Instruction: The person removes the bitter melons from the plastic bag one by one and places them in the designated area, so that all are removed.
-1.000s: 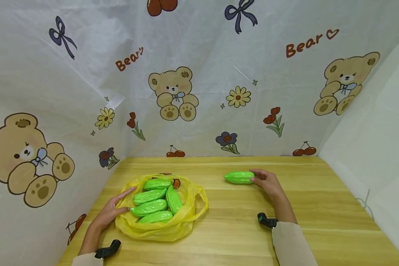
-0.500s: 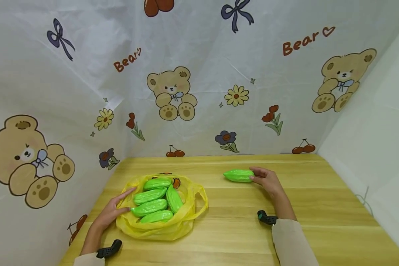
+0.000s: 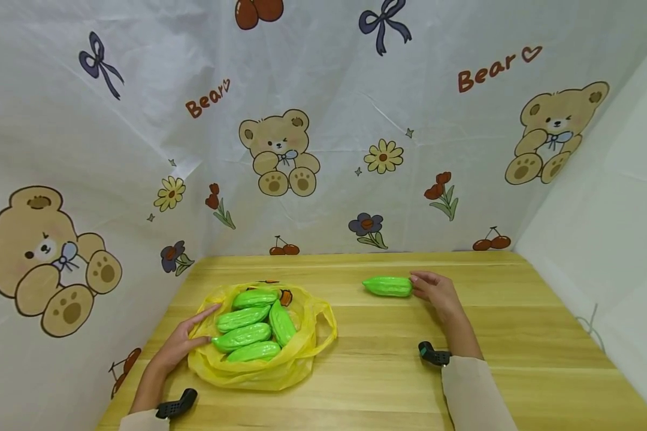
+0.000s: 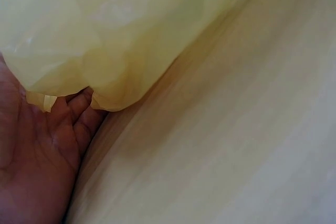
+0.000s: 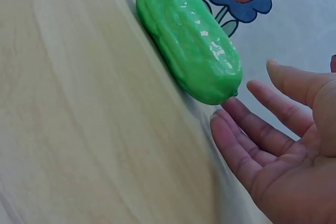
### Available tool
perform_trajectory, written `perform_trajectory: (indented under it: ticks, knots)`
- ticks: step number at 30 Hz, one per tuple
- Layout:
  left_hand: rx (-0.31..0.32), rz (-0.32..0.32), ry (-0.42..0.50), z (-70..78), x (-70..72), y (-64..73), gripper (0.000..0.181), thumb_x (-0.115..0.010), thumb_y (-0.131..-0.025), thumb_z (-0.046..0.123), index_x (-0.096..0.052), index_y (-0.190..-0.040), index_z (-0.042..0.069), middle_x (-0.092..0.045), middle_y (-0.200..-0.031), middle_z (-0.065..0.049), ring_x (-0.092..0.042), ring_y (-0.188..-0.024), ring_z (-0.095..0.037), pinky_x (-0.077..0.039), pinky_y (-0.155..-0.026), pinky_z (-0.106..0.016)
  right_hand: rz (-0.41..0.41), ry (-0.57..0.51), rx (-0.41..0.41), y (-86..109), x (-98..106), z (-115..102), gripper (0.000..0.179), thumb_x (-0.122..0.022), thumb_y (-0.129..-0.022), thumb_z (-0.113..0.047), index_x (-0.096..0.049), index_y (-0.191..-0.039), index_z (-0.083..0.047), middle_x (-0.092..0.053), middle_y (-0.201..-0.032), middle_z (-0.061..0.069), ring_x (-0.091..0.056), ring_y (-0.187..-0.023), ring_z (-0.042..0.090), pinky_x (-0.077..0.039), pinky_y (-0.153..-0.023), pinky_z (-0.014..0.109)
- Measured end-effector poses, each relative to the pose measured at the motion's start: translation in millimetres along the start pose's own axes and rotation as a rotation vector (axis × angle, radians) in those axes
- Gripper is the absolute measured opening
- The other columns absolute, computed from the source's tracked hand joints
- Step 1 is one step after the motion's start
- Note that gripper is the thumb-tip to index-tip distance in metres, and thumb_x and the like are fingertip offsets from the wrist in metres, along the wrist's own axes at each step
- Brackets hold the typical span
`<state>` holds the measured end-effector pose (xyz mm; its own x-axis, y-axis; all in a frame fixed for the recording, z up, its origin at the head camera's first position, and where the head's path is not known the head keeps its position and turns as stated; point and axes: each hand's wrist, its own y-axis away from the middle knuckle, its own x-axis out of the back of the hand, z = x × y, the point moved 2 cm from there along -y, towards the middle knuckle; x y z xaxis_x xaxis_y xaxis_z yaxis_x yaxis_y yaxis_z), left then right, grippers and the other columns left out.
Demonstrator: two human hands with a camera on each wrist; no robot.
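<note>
A bright green bitter melon (image 3: 388, 286), ridged and pointed at its left end, lies on the wooden table. Just off its right end is my right hand (image 3: 437, 294), fingers spread; in the right wrist view the fingertips (image 5: 218, 121) are close to the bitter melon (image 5: 189, 40) without gripping it. At the left stands a yellow plastic bag (image 3: 259, 380), mouth up, with several more green bitter melons (image 3: 242, 337) inside. My left hand (image 3: 177, 347) rests against the bag's left side, fingers and thumb stretched out. The left wrist view shows its fingers partly covered by the bag (image 4: 131, 35).
The wooden table (image 3: 372, 371) ends at a white back cloth (image 3: 334, 221) printed with bears and flowers. A white side wall (image 3: 614, 239) stands at the right, with a thin cord (image 3: 593, 326) near the table's edge. The bag's loop handle (image 3: 329, 326) sticks out rightward.
My right hand has let go of the bitter melon's right end and drawn slightly right, its thumb now apart from it. The left hand and the bag have stayed in place.
</note>
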<state>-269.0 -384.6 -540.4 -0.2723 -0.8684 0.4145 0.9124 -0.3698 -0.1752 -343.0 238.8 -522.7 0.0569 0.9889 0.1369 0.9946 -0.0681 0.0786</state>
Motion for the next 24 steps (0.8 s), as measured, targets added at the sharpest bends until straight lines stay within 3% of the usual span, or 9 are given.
perform_trajectory:
  ticks: [6, 10, 17, 21, 24]
  knots:
    - [0.012, 0.004, -0.003, 0.5, -0.5, 0.8, 0.069, -0.064, -0.092, 0.002, -0.039, -0.156, 0.007, -0.027, -0.163, -0.022, -0.025, -0.141, 0.01, -0.022, -0.103, -0.005, 0.05, 0.028, 0.01, 3.0, 6.1, -12.0, 0.052, -0.058, -0.104, -0.033, -0.055, -0.143, 0.001, -0.055, -0.144, 0.019, -0.05, -0.133, 0.03, -0.051, -0.1, 0.038]
    - [0.012, 0.009, -0.012, 1.2, -0.7, 0.3, 0.069, -0.065, -0.092, 0.002, -0.04, -0.156, 0.007, -0.028, -0.163, -0.022, -0.025, -0.141, 0.011, -0.022, -0.103, -0.005, 0.091, 0.031, 0.032, 6.6, 8.8, -23.6, 0.054, -0.058, -0.103, -0.036, -0.055, -0.143, -0.001, -0.05, -0.149, 0.017, -0.044, -0.139, 0.033, -0.044, -0.108, 0.046]
    - [0.026, 0.011, -0.005, -0.1, -0.3, 0.0, 0.069, -0.066, -0.092, 0.003, -0.041, -0.156, 0.008, -0.029, -0.163, -0.021, -0.026, -0.14, 0.012, -0.022, -0.103, -0.005, 0.119, 0.041, 0.066, 12.3, 7.0, -41.3, 0.057, -0.061, -0.101, -0.042, -0.058, -0.142, -0.003, -0.053, -0.146, 0.015, -0.049, -0.134, 0.03, -0.046, -0.106, 0.04]
    - [0.017, 0.009, -0.01, -0.7, 0.2, -0.1, 0.069, -0.065, -0.092, 0.003, -0.04, -0.156, 0.008, -0.029, -0.163, -0.021, -0.025, -0.14, 0.011, -0.022, -0.103, -0.005, 0.095, 0.034, 0.114, 16.1, -1.0, -54.1, 0.053, -0.063, -0.1, -0.039, -0.061, -0.138, -0.002, -0.059, -0.14, 0.016, -0.056, -0.125, 0.026, -0.052, -0.098, 0.034]
    - [0.009, 0.007, -0.017, -0.2, 0.4, -0.3, 0.07, -0.065, -0.091, 0.002, -0.04, -0.156, 0.007, -0.028, -0.163, -0.021, -0.025, -0.141, 0.011, -0.022, -0.103, -0.005, 0.052, 0.006, 0.15, 18.9, -10.5, -62.5, 0.048, -0.064, -0.1, -0.034, -0.062, -0.135, -0.001, -0.062, -0.136, 0.018, -0.061, -0.118, 0.023, -0.053, -0.096, 0.038]
